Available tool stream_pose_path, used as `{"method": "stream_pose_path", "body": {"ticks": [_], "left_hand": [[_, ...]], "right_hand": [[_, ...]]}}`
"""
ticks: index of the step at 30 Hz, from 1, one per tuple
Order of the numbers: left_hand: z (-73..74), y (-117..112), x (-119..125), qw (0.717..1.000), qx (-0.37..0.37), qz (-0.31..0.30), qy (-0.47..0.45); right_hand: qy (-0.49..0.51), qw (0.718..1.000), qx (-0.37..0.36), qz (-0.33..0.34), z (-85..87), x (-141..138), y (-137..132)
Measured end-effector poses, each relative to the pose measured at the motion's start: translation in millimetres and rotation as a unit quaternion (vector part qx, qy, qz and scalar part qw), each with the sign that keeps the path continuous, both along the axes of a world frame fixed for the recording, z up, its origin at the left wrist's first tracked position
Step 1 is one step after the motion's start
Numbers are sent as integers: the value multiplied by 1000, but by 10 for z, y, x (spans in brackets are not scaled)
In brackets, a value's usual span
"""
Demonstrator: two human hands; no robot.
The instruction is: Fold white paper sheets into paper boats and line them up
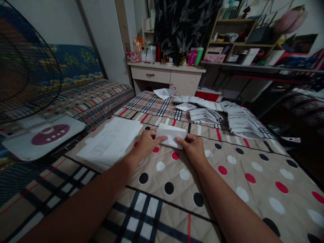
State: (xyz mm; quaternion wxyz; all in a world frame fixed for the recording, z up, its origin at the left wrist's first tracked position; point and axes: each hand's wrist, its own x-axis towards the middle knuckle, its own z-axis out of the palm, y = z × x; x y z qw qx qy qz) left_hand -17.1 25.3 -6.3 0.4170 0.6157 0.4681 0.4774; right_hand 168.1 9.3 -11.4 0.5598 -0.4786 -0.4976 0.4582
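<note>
We see the bed (pixel 172 204) first, its spotted and checked cover spread under everything we are working with. Beyond its far edge stands a dresser (pixel 150 73), and a fan (pixel 27 64) looms at the far left. Near our left forearm lies a stack of flat printed sheets (pixel 115 135), which we take to be the share left to fold. At the far right a long row of folded papers (pixel 241 121) bends round, with a smaller batch (pixel 204 115) just inside the bend; these look done, so a good deal seems finished, though we cannot count either lot. Our left hand (pixel 148 143) and right hand (pixel 195 147) meet over the middle of the bed, each pinching one side of a white paper (pixel 171 132), thumbs on top and the other fingers curled behind it. That paper appears partly folded, smaller than the flat sheets, and we judge it midway. Two loose folded pieces sit on the far side, one (pixel 164 93) near the bed's edge, the other (pixel 185 107) beside the smaller batch
</note>
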Motion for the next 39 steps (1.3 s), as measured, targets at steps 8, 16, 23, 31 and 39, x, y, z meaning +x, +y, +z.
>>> {"method": "stream_pose_path", "body": {"ticks": [8, 16, 23, 31, 39], "left_hand": [[-8, 12, -6, 1000, 16, 4, -3], [-38, 37, -56, 998, 48, 42, -10], [-26, 48, -42, 997, 12, 53, -60], [-9, 51, -33, 991, 16, 97, -90], [-56, 81, -54, 990, 26, 101, -91]], "right_hand": [[48, 997, 1, -61, -42, 25, 30], [80, 990, -32, -113, -1, 11, 17], [106, 984, -16, -145, 14, 25, 36], [131, 980, 0, -150, -8, 32, 53], [119, 982, 3, -147, -10, 30, 50]]}}
